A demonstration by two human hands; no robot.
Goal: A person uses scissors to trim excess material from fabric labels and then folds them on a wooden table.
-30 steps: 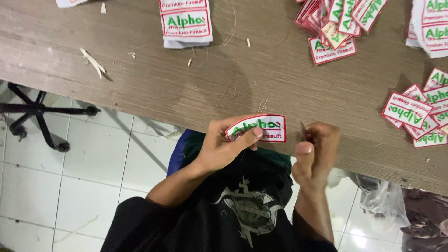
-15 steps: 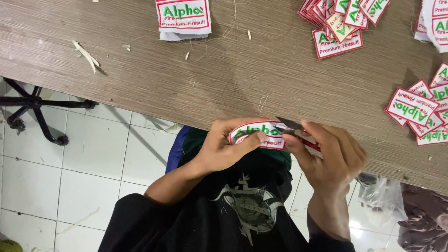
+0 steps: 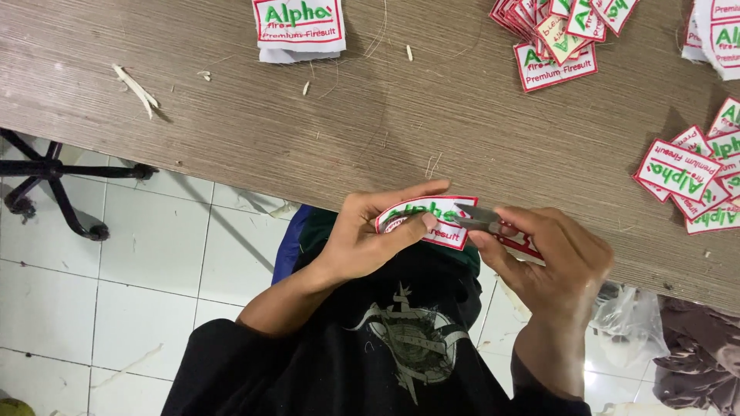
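My left hand (image 3: 370,239) pinches a white embroidered patch (image 3: 428,219) with a red border and green lettering, holding it just off the near edge of the wooden table (image 3: 347,115). My right hand (image 3: 551,262) grips small thread snips (image 3: 486,222) with red handles. The metal blade tips rest against the patch's right half. Both hands sit close together above my lap and black shirt.
A stack of like patches (image 3: 301,27) lies at the table's far middle, another pile (image 3: 559,35) at the far right, and several loose ones (image 3: 694,177) at the right edge. Thread scraps (image 3: 139,88) dot the table. A chair base (image 3: 54,181) stands on the white tiled floor at left.
My right hand has moved left to the patch with the snips in it; the blades now touch the patch. The left hand holds the patch nearly still.
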